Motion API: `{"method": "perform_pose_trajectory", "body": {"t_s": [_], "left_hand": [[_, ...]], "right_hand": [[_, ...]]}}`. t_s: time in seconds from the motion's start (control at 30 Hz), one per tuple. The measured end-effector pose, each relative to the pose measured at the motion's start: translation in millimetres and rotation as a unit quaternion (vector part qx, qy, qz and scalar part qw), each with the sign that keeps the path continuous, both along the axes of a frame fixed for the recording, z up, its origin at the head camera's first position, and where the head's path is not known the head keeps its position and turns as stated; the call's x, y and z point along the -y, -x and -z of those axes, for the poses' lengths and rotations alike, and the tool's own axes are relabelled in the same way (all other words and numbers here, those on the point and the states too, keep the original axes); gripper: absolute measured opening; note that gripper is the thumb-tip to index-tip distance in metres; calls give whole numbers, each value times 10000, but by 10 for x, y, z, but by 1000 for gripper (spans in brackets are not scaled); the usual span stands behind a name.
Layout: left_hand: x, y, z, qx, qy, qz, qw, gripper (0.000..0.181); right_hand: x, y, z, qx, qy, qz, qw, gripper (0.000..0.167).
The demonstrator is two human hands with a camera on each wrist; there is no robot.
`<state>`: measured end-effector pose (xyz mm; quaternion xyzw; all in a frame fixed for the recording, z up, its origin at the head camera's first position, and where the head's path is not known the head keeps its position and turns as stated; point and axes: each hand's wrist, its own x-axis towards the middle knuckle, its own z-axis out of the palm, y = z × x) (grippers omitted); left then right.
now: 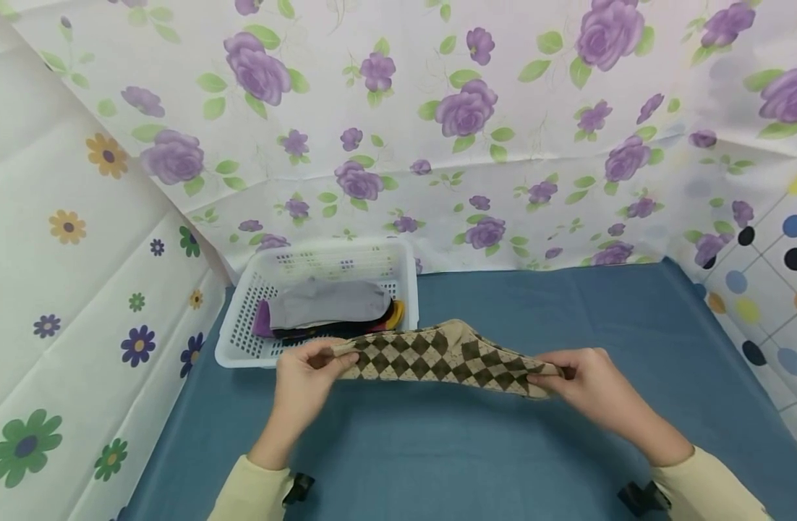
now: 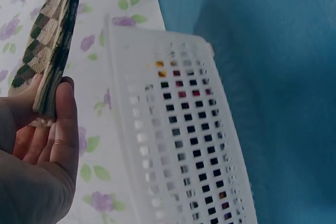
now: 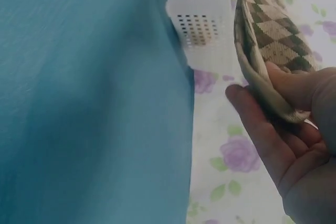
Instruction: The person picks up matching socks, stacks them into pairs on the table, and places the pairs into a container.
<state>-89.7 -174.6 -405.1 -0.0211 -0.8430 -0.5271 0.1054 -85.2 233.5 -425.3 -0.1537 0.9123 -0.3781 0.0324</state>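
A tan sock (image 1: 424,357) with dark brown diamonds is stretched sideways between both hands, above the blue cloth. My left hand (image 1: 305,383) pinches its left end between thumb and fingers, just in front of the basket. At the other end, my right hand (image 1: 590,383) pinches the sock in the same way. In the left wrist view, the sock (image 2: 50,40) looks folded into layers where the thumb and fingers meet. The right wrist view shows the sock (image 3: 273,30) with a fold along its edge, held near its end.
A white perforated basket (image 1: 236,340) stands at the back left, holding a grey folded sock (image 1: 330,304) and other purple, black and yellow cloth items. Blue cloth (image 1: 463,449) covers the table. Flowered sheets (image 1: 424,108) hang at the back and sides.
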Motion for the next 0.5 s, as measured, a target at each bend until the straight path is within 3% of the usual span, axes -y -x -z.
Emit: {"method": "perform_pose_trajectory", "body": {"t_s": [0.13,0.3,0.5], "left_hand": [[46,-1,-183,-42,-252,-73,9996,13],[107,-9,-445,-247,48,-223,9994,12],[256,47,-622,-467,176,-534,9973,11]], "right_hand": [[91,72,-68,-183,44,108,9998,22],[249,172,-217,-501,106,83,9987,24],[469,337,-433,-875,150,-6,9961,26]]}}
